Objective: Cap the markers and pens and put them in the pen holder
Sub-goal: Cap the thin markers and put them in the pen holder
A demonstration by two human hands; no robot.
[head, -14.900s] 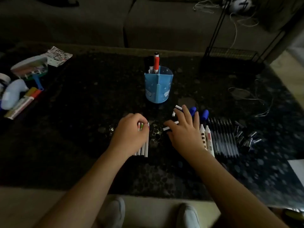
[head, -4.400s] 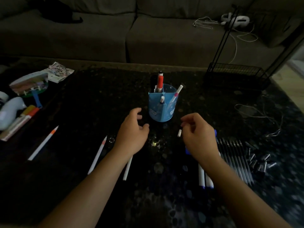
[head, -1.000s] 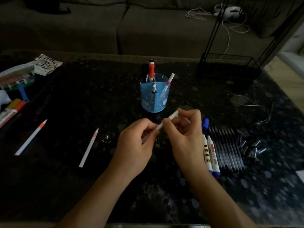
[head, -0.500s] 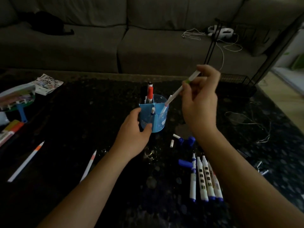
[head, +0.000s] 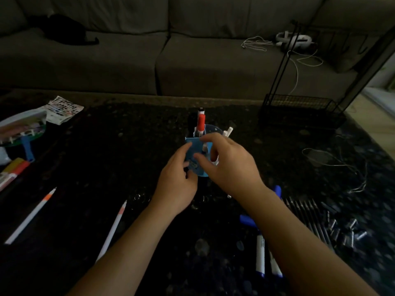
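The blue pen holder (head: 193, 149) stands mid-table with a red-capped marker (head: 201, 122) and a white pen (head: 229, 131) sticking out of it. My left hand (head: 176, 182) holds the holder's left side, thumb up against its front face. Just in front of the holder hovers my right hand (head: 227, 165), fingers loosely curled and holding nothing. Two thin white pens (head: 32, 214) (head: 113, 229) lie at the left. White markers with blue ends (head: 260, 256) and loose blue caps (head: 248, 220) lie beside my right forearm, partly hidden by it.
A row of dark pens (head: 310, 214) and several small dark caps (head: 346, 231) lie at the right. Thick markers (head: 12, 171), a round case (head: 21, 127) and a printed sheet (head: 64, 108) sit at the left edge. A wire rack (head: 299, 110) and a white cable (head: 333, 163) are at the back right.
My right hand has come down from above the holder and no longer holds the white pen, which now stands in the holder. The left hand stays at the holder.
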